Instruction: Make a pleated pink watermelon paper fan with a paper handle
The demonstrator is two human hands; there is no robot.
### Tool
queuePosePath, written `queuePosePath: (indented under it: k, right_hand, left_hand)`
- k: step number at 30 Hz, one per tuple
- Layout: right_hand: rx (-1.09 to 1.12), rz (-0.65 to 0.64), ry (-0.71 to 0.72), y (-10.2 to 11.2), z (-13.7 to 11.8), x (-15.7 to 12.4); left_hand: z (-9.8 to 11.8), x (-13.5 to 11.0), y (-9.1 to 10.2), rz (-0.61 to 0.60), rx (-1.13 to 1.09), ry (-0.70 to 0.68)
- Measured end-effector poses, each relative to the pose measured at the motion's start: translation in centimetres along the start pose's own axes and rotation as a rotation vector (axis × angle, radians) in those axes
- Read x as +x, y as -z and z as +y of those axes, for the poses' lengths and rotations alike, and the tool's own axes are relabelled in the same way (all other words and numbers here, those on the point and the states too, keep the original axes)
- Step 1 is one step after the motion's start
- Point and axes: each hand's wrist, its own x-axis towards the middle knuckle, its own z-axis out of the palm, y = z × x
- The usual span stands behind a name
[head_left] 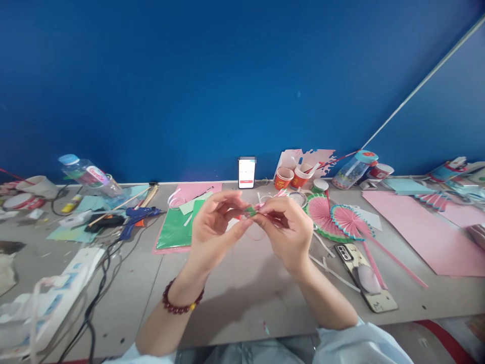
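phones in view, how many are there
2: an upright phone by the blue wall, and a flat phone, camera side up, right of the right hand. More may be hidden.

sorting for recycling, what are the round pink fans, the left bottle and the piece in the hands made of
Pleated fans: likely matte paper, crisply creased. Bottle: probably glossy plastic, transparent with highlights. Held piece: perhaps paper, mostly hidden.

The pinched pink-and-green piece (250,211) looks papery to me, like the matt pleated fans (321,212); that bottle (86,174) is clear, glossy plastic, the worktop (242,288) smooth, the sticks (151,195) bare wood.
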Motion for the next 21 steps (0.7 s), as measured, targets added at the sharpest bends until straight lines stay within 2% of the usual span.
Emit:
queuePosePath:
  k: [4,8,17,21]
  right_hand:
    - [-0.072,0.02,0.094,-0.2,-0.4,-0.1]
    - [-0.097,-0.013,0.058,-0.3,-0.7,-0.2]
    - [-0.11,-0.062,0.052,0.3,-0.9,0.2]
    - [-0.13,-0.05,0.084,0.4,-1.1,0.2]
  left_hand:
    - [-0.1,0.1,0.4,0.022,-0.021,0.047]
    - [-0.7,0.3,0.5,0.044,-0.102,0.099]
    - [-1.5,0.8,0.8,0.106,-0.041,-0.067]
    - [-1.4,1.1,1.4,0.064,-0.037,-0.15]
